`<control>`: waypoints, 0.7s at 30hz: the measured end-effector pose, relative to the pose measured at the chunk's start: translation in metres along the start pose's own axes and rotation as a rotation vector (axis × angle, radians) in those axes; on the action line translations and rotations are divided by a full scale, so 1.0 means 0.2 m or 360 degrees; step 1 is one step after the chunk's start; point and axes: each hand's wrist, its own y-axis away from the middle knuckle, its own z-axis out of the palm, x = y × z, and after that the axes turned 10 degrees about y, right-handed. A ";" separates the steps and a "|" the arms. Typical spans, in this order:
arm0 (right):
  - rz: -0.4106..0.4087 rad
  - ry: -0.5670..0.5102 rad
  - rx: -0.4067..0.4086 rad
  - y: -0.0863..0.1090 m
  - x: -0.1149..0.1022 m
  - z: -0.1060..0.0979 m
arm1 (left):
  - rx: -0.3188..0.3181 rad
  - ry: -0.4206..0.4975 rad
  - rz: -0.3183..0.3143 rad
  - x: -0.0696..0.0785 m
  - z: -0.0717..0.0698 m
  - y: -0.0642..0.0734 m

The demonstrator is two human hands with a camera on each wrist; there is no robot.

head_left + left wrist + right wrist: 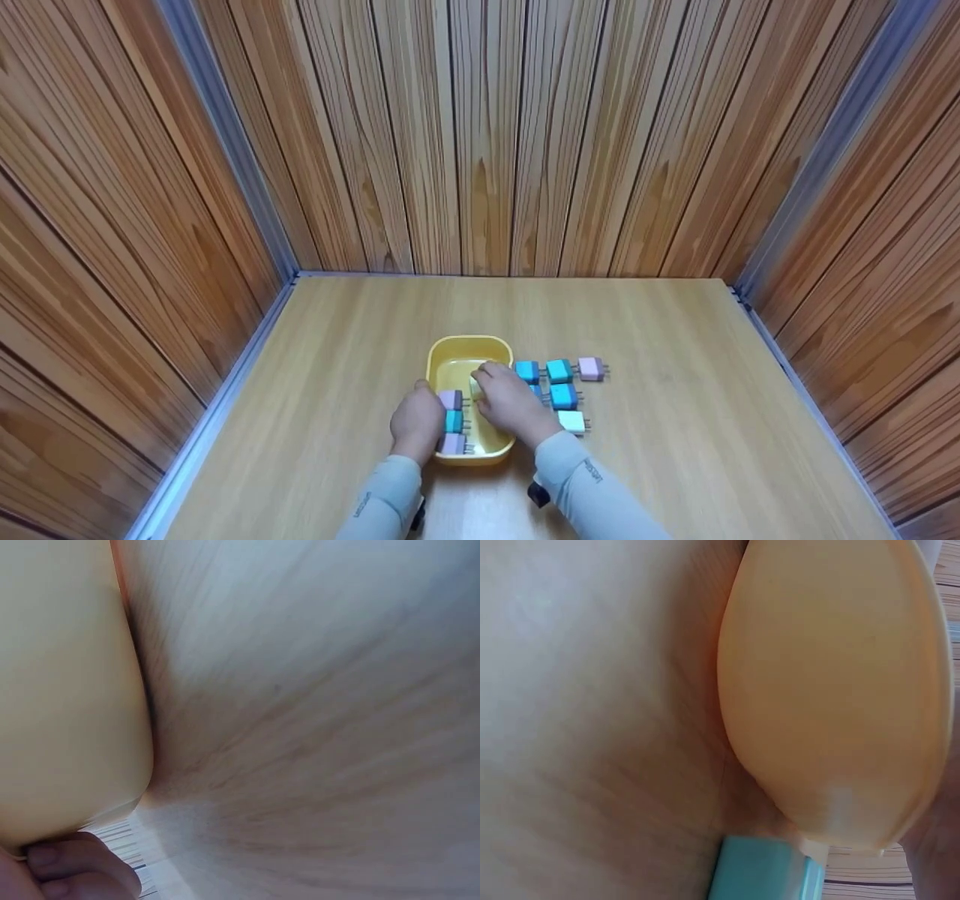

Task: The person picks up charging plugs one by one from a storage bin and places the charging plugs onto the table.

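Note:
A yellow plastic bin point(470, 459) stands on the table. At its left side my left hand point(417, 421) grips the rim; curled fingers point(82, 866) show there in the left wrist view. My right hand point(511, 401) reaches over the right rim into the bin and pinches a pale charger plug point(475, 388), mostly covered by the fingers. Along the bin's left wall lie a lilac plug point(450, 400), a teal plug point(454, 421) and another lilac plug point(453, 444), prongs facing right. In the right wrist view the right hand's fingertips are hidden behind the bin wall point(832, 690).
Right of the bin, more plugs lie in rows: blue point(527, 370), teal point(559, 370), lilac point(590, 368), a second teal point(563, 396) and pale green point(571, 422). Another blue plug point(535, 391) is partly covered by the right hand. Wood-patterned walls point(480, 150) enclose the table point(360, 337).

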 end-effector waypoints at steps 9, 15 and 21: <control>-0.0053 0.0048 0.0092 -0.04 0.00 0.05 | 0.0014 -0.0051 0.0074 0.01 0.00 -0.01; -0.0038 0.0067 0.0118 -0.05 -0.01 0.06 | 0.0043 -0.0065 0.0099 0.01 -0.02 -0.01; 0.0034 0.0098 0.0076 -0.03 -0.01 0.08 | 0.0019 0.0027 0.0061 -0.01 0.00 -0.01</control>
